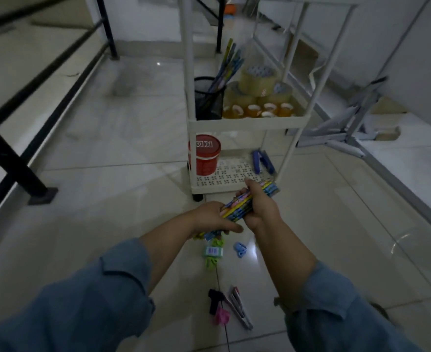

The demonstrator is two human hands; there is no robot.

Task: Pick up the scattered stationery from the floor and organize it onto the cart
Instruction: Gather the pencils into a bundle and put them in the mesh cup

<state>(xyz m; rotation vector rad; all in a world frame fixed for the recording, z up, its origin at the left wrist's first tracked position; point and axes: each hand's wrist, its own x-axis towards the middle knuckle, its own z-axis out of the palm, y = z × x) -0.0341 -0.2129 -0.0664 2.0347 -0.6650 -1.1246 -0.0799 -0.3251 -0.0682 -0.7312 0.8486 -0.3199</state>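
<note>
Left grip [213,217] and right grip [261,208] are both curled round a bunch of pencils [236,205], just in front of the cart [245,121]. A blue clip [240,249] and other bits lie on the floor [107,174] below.

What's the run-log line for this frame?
left hand + right hand: hold pencil bundle | cart: mesh cup, tape rolls, red tub | floor: blue clip

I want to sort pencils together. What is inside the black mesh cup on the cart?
Several long pencils stand in the mesh cup, leaning toward the tape rolls. The cup's bottom is hidden, so smaller things there cannot be seen.
</note>
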